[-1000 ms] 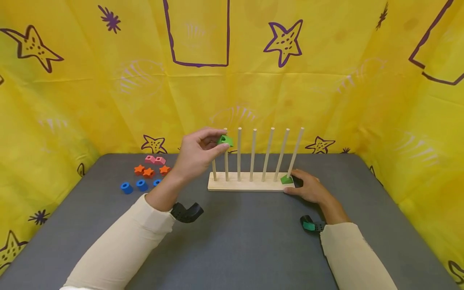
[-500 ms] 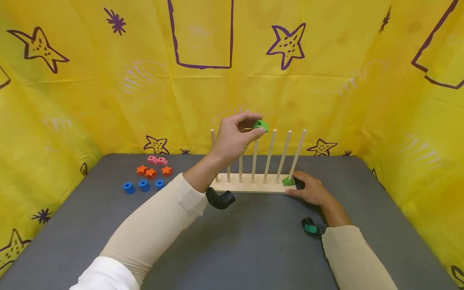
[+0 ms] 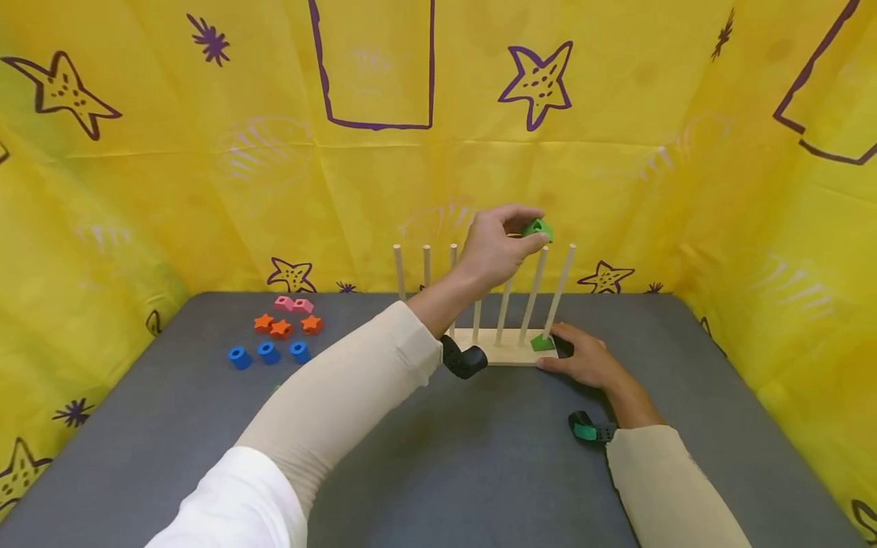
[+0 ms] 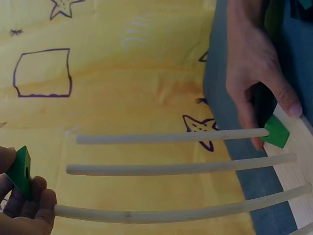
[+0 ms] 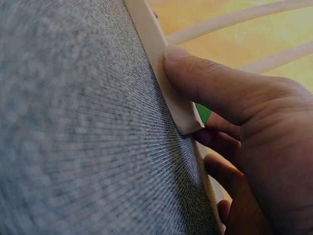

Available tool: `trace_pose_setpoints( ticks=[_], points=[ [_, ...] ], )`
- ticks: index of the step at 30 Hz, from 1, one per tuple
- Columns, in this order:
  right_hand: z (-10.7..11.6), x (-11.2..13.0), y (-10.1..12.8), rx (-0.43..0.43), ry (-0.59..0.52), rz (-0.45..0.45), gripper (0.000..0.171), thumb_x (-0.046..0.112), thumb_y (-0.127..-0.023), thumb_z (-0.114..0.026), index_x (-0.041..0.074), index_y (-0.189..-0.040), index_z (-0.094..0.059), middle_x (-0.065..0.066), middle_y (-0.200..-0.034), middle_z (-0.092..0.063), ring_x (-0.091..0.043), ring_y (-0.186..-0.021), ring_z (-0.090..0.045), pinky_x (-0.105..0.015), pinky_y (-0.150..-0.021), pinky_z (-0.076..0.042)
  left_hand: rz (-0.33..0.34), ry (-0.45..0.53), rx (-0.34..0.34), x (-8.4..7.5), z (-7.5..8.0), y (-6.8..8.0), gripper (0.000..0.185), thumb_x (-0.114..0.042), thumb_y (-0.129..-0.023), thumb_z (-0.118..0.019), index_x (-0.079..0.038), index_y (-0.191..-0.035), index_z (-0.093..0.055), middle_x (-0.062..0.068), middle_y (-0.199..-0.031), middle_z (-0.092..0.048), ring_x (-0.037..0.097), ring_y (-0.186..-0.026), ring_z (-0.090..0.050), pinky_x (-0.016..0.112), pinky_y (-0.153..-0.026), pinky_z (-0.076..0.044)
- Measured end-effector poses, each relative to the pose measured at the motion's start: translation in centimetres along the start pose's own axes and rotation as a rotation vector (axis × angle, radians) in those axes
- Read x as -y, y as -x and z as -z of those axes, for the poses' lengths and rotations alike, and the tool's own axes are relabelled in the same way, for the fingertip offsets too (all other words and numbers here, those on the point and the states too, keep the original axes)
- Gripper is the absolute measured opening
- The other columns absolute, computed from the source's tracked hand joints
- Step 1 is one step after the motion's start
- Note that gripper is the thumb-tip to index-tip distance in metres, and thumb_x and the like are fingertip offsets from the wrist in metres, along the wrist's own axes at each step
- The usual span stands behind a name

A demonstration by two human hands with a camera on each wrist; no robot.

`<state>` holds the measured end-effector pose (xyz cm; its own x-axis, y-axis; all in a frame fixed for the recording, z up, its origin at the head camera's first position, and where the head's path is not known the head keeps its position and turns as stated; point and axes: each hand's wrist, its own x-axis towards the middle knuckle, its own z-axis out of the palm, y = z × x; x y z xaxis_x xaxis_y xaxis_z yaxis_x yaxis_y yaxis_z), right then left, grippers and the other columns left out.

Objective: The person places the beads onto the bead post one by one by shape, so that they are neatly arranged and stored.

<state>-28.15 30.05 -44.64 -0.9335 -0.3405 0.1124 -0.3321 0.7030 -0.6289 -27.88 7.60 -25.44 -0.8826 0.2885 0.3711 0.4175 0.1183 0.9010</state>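
Observation:
My left hand (image 3: 495, 245) pinches a green block (image 3: 539, 230) with a hole through it, up at the level of the peg tops near the right end. In the left wrist view the held block (image 4: 20, 172) shows its hole facing the pegs. Below stands a wooden peg rack (image 3: 508, 356) with a row of upright pegs. A second green block (image 3: 543, 343) sits at the foot of the rightmost peg. My right hand (image 3: 582, 353) grips the right end of the base, thumb on the front edge, as the right wrist view shows on the base's edge (image 5: 182, 110).
On the left of the grey table (image 3: 438, 472) lie several loose blocks: blue cylinders (image 3: 269, 352), orange stars (image 3: 281, 329) and pink blocks (image 3: 293, 304). A bit of green shows beside the left sleeve (image 3: 349, 388). A yellow patterned cloth (image 3: 370, 190) hangs behind and on both sides.
My left hand has carried the green block rightward along the peg tops, rising from the left pegs toward the right ones. The right hand has stayed on the base.

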Motion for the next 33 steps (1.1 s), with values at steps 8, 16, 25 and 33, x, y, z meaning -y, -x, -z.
trace_pose_setpoints(
  ticks=[8,16,25,33],
  points=[
    [0.0,0.3,-0.2,0.003,0.01,0.01,0.07,0.039,-0.083,-0.076,0.003,-0.138,-0.051,-0.023,-0.14,-0.046,-0.045,-0.13,-0.036,-0.071,-0.098,-0.013,0.013,-0.051,0.035,0.1,-1.1,-1.5,0.035,-0.011,-0.09,-0.069,-0.005,-0.124,-0.063,0.0,-0.108,-0.063,0.01,-0.096,-0.059,0.02,-0.076,-0.05],
    [0.0,0.1,-0.3,0.0,0.002,0.015,0.07,0.039,-0.083,-0.076,0.001,-0.136,-0.052,-0.024,-0.139,-0.047,-0.045,-0.129,-0.037,-0.07,-0.099,-0.015,0.0,-0.099,0.04,0.2,-3.1,-2.0,0.03,-0.009,-0.089,-0.07,-0.005,-0.119,-0.066,-0.002,-0.101,-0.065,0.008,-0.091,-0.06,0.018,-0.073,-0.049],
    [-0.1,0.2,-0.1,0.003,-0.005,-0.004,0.071,0.041,-0.083,-0.075,0.004,-0.139,-0.051,-0.022,-0.14,-0.046,-0.044,-0.13,-0.036,-0.069,-0.101,-0.012,0.025,-0.121,0.035,1.2,-4.8,-2.1,0.029,-0.013,-0.091,-0.069,-0.008,-0.119,-0.066,-0.005,-0.1,-0.064,0.006,-0.086,-0.058,0.018,-0.069,-0.05],
    [0.2,0.3,-0.1,0.014,-0.002,0.005,0.071,0.041,-0.085,-0.073,0.005,-0.141,-0.048,-0.021,-0.142,-0.044,-0.044,-0.131,-0.036,-0.071,-0.098,-0.012,-0.032,-0.239,-0.01,1.7,-5.9,-1.9,0.034,-0.016,-0.092,-0.067,-0.008,-0.125,-0.063,0.0,-0.112,-0.063,0.007,-0.092,-0.057,0.015,-0.068,-0.047]
  ],
)
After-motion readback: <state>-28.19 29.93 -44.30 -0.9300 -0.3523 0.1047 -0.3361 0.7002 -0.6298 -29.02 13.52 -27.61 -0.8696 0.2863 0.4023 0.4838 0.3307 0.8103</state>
